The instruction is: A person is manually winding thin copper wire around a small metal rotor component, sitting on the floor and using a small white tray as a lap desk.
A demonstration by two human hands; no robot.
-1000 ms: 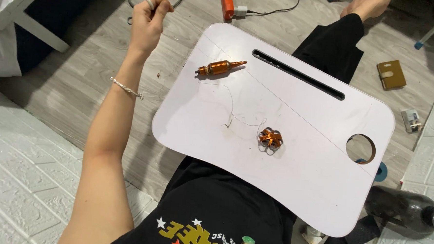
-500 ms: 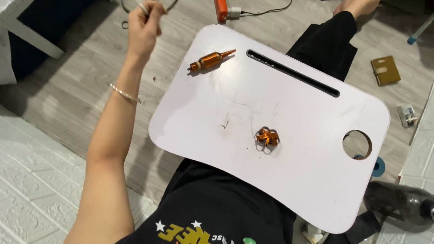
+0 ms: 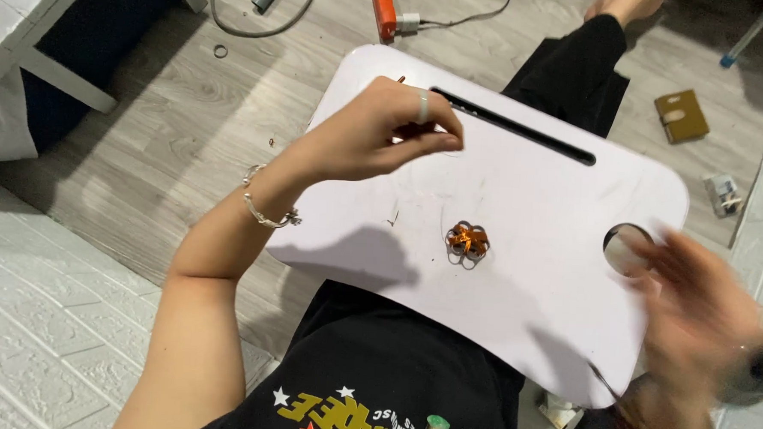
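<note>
A white lap tray (image 3: 523, 315) rests across my legs. My left hand (image 3: 376, 133), with a ring and a bracelet, hovers over the tray's far left part. Its fingers are closed around a copper-coloured cylindrical tool, of which only the orange tip (image 3: 400, 79) shows. A small flower-shaped piece of copper wire (image 3: 468, 241) lies at the tray's middle, below and to the right of that hand. My right hand (image 3: 694, 314) is blurred at the tray's right edge, next to the round hole (image 3: 627, 248). Its fingers are apart and nothing shows in it.
A long slot (image 3: 514, 126) runs along the tray's far edge. On the wooden floor lie an orange power strip (image 3: 384, 9), a grey cable (image 3: 261, 29), a brown wallet-like case (image 3: 682, 116) and a small white item (image 3: 724, 193). White furniture (image 3: 29, 45) stands at the top left.
My left hand has come back from the floor beyond the tray and closed over the copper tool. My right hand has swung into view at the right.
</note>
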